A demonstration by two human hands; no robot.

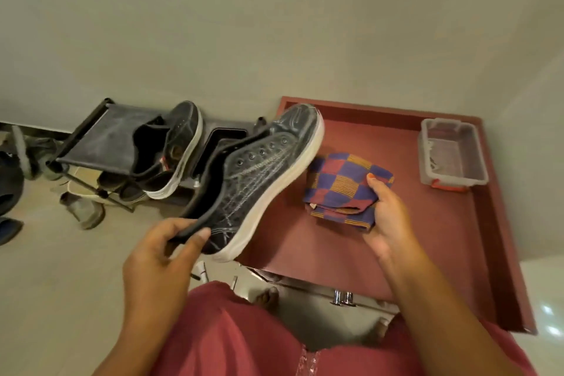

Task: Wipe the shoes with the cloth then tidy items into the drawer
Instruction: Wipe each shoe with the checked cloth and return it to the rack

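My left hand [163,249] grips the heel collar of a dark sneaker [259,174] with a white sole, held tilted in the air with its toe pointing up and away. My right hand [386,217] holds a folded checkered cloth [341,189] in blue, maroon and orange, just right of the shoe and over the open drawer [451,238]. The cloth and shoe are apart. A second matching sneaker [175,146] rests on a small black rack [103,143] to the left.
A clear plastic container [453,156] with a red clip sits in the drawer's far right corner. Other footwear lies under the rack and along the left floor edge. The drawer front with its metal handle [343,298] is near my legs.
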